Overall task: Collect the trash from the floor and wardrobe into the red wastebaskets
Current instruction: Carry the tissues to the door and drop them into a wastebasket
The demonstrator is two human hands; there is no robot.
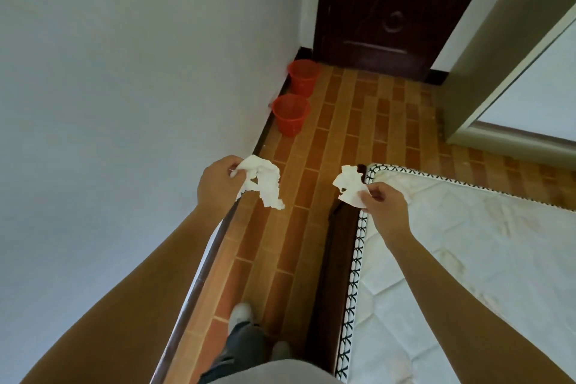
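My left hand (218, 185) pinches a crumpled white tissue (266, 185) that hangs down over the floor strip. My right hand (385, 201) pinches a second crumpled white tissue (349, 185) above the mattress corner. Two red wastebaskets stand ahead along the left wall, the nearer wastebasket (291, 115) about a step or two away and the farther wastebasket (304, 76) by the door corner. Both hands are well short of the baskets.
A narrow brick-patterned floor (339, 134) runs between the white wall (124, 72) on the left and a bed with a white mattress (467, 243) on the right. A dark wooden door (389, 9) closes the far end. A wardrobe (514, 72) stands at the right.
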